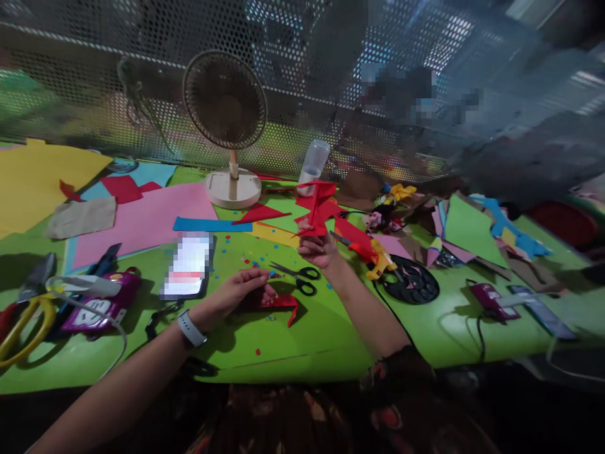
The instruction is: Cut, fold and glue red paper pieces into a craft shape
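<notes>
My right hand [317,251] is raised above the table with its fingers closed on a folded red craft-sheet piece [317,211], which stands up from the fingertips. My left hand [249,287] hovers lower, thumb and fingertips pinched together. A tiny blue scrap [272,274] shows at those fingertips; whether it is held or lies on the table I cannot tell. Black-handled scissors [302,277] lie spread between my hands. Under my left hand rests another red cut piece [283,304], partly hidden by the fingers.
A fan [232,189] and a clear bottle [314,164] stand at the back. A phone [188,265] lies left, beyond it yellow-handled shears [35,321] and a purple device [101,309]. A yellow glue gun [378,260], a black palette [411,280] and coloured sheets [467,230] occupy the right.
</notes>
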`<state>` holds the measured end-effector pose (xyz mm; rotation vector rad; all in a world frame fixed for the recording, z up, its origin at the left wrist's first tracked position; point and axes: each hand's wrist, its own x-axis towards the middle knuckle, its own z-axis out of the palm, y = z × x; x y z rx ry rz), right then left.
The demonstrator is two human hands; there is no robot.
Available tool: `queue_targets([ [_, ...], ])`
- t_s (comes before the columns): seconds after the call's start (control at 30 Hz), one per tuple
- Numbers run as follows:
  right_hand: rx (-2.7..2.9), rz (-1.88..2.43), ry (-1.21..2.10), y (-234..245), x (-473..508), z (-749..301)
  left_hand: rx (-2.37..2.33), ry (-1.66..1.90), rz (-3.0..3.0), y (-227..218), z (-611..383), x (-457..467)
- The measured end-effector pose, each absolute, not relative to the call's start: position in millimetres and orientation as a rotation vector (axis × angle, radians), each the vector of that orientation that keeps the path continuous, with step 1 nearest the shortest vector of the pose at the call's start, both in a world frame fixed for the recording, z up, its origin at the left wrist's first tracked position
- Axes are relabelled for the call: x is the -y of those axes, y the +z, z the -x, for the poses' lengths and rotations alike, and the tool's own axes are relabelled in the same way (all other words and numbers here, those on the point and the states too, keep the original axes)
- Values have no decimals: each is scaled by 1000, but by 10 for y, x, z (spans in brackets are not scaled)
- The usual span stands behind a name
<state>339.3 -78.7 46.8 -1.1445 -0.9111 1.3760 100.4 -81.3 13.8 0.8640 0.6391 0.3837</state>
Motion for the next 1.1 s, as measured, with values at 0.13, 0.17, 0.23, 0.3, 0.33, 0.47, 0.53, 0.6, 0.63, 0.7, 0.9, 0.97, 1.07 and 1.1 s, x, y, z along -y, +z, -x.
queue_targets([
  [0.13, 924, 1166, 1283, 428, 754, -3318, -728, 513, -851, 116, -1008, 770],
  [0.17, 950, 1210, 1211, 420, 754, -3293, -765, 560, -861, 105, -1005, 749],
  [0.23, 1040, 1290, 1038, 405, 777, -3243, -827, 636, -902, 89, -996, 704],
  [0.3, 1178, 1355, 854, 392, 828, -3192, -856, 707, -965, 90, -984, 666],
  [0.33, 1251, 1390, 765, 387, 859, -3167, -860, 749, -1011, 100, -980, 654],
  [0.47, 1534, 1527, 522, 393, 970, -3082, -865, 939, -1182, 152, -977, 647],
  [0.53, 1641, 1559, 424, 414, 1003, -3066, -857, 1015, -1183, 156, -981, 657],
  [0.6, 1738, 1581, 318, 434, 1029, -3069, -858, 1093, -1181, 153, -981, 673],
  [0.63, 1784, 1590, 271, 439, 1042, -3077, -863, 1125, -1202, 155, -977, 684],
  [0.7, 1867, 1585, 196, 438, 1070, -3095, -870, 1146, -1289, 175, -964, 709],
  [0.9, 1892, 1514, 301, 421, 1137, -3151, -883, 891, -1760, 245, -896, 729],
  [0.97, 1840, 1512, 377, 434, 1135, -3183, -867, 834, -1849, 226, -878, 698],
  [1.07, 1799, 1490, 515, 445, 1105, -3244, -806, 803, -1923, 169, -857, 634],
  [1.1, 1802, 1490, 578, 441, 1091, -3265, -794, 806, -1946, 149, -852, 613],
])
